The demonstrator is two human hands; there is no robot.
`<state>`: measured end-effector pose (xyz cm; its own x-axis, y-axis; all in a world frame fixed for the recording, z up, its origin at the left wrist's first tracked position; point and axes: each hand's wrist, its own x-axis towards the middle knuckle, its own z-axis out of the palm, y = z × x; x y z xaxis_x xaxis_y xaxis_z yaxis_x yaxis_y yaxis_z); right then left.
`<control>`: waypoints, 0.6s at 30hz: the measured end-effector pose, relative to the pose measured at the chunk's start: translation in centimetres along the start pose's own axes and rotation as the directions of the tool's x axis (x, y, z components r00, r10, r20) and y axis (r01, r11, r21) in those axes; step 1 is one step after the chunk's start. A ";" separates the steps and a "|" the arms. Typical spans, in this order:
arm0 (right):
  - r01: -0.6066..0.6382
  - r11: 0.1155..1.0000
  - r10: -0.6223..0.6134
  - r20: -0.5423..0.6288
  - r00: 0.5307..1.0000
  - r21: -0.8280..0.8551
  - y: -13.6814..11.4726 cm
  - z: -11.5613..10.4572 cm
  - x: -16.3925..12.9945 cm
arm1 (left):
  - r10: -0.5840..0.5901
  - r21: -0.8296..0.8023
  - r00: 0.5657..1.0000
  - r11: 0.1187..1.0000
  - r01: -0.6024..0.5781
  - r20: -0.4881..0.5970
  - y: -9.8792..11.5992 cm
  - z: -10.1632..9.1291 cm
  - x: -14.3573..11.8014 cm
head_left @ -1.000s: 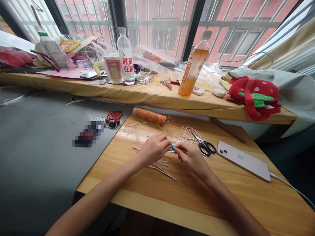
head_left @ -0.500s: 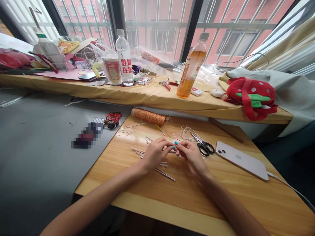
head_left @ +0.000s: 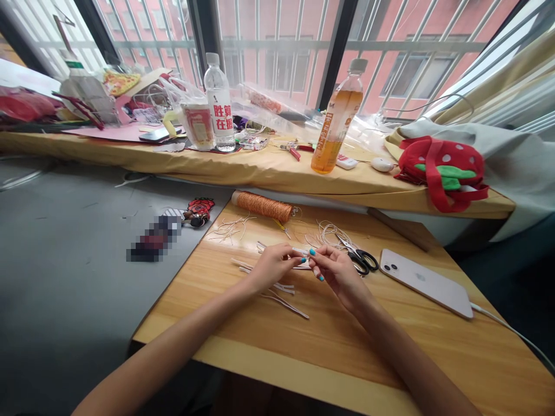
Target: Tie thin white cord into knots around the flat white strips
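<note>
Hands, left and right, pinch one white strip.

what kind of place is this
Probably a home craft corner by a window: a wooden table with an orange thread spool and scissors, plus a cluttered sill.

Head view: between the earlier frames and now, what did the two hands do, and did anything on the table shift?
The left hand and right hand lifted slightly off the wooden table and now pinch a short pale cord piece between their fingertips, drawn a little apart. The scissors, phone, orange thread spool and loose cord pieces stayed put.
</note>
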<state>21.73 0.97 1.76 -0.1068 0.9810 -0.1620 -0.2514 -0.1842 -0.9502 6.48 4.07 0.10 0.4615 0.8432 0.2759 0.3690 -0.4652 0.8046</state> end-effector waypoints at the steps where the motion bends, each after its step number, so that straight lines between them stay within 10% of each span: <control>1: -0.008 1.000 0.008 0.034 0.999 -0.010 0.0 0.0 0.0 | 0.005 0.012 1.000 1.000 -0.005 0.026 -0.1 -0.1 0.1; 18: -0.005 0.919 0.074 0.162 0.984 -0.394 0.5 -0.4 0.1 | 0.355 0.280 0.931 0.888 -0.364 0.082 -1.5 -1.9 0.8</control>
<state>21.95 1.02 1.20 -0.2795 0.9418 -0.1869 0.1484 -0.1499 -0.9775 4.72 5.93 0.12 0.6272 0.5977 0.4995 0.3858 -0.7954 0.4674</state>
